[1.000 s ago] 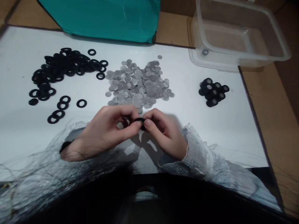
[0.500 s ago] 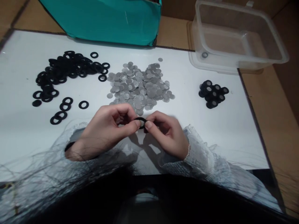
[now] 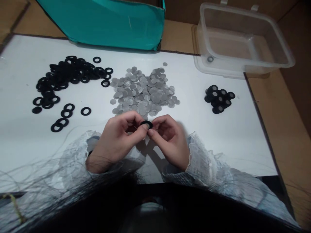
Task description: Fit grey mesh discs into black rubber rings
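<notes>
Pinching between thumb and fingers in the head view, the left hand point(image 3: 119, 140) has the black ring point(image 3: 150, 124), just on the near side of the grey discs point(image 3: 143, 92)! That thumb hides part of the ring's middle. The right hand point(image 3: 170, 140), fingers curled, crowds the other edge; whether it grips, I can't tell. Up top, the teal box point(image 3: 109, 27) is cut off.
</notes>
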Motion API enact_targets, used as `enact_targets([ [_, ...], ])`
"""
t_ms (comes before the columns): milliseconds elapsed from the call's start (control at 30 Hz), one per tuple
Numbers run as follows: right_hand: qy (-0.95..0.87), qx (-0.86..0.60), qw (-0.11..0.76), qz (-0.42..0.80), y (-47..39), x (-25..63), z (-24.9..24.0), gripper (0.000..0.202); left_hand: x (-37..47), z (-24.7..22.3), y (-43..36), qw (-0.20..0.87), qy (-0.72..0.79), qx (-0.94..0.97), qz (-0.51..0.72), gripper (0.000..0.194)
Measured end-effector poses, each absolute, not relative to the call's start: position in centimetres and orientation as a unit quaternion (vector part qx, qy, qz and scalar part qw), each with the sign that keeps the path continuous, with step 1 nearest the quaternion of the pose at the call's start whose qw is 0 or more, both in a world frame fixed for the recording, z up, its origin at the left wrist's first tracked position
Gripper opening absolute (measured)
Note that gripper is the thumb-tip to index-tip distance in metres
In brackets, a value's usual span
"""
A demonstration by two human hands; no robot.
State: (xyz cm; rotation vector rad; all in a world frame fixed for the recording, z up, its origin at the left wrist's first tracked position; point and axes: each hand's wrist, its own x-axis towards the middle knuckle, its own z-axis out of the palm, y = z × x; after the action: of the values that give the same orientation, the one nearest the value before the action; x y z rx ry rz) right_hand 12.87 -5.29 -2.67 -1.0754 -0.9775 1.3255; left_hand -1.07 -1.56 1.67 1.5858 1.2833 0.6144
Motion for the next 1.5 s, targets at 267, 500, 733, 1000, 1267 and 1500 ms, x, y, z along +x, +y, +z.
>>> enact_targets([
  [267, -0.415, -0.433, 0.538, 0.592, -4.6, 13.5, -2.4, 0.021, -1.2, 1.6, -1.4, 0.480, 0.520, 0.665, 0.237, 0.011],
  [500, -0.475, -0.419, 0.478, 0.609, -3.8, 14.9, -2.2, 0.015, -1.6, 1.7, -0.8, 0.503, 0.498, 0.676, 0.204, 0.014],
  [733, -0.532, -0.389, 0.431, 0.616, -3.4, 15.6, -2.1, 0.012, -2.1, 1.5, 0.0, 0.571, 0.469, 0.661, 0.128, 0.017],
  [1000, -0.621, -0.466, 0.480, 0.409, -4.1, 14.3, -2.9, 0.024, -1.2, 1.3, -0.1, 0.625, 0.485, 0.592, 0.156, 0.018],
  [1267, -0.649, -0.389, 0.432, 0.491, -2.7, 16.2, -2.4, 0.025, -1.8, 1.1, 0.2, 0.677, 0.469, 0.555, 0.115, 0.017],
  [1500, -0.696, -0.363, 0.416, 0.458, -2.6, 16.5, -2.2, 0.030, -1.7, 1.2, 0.1, 0.717, 0.453, 0.519, 0.110, 0.018],
])
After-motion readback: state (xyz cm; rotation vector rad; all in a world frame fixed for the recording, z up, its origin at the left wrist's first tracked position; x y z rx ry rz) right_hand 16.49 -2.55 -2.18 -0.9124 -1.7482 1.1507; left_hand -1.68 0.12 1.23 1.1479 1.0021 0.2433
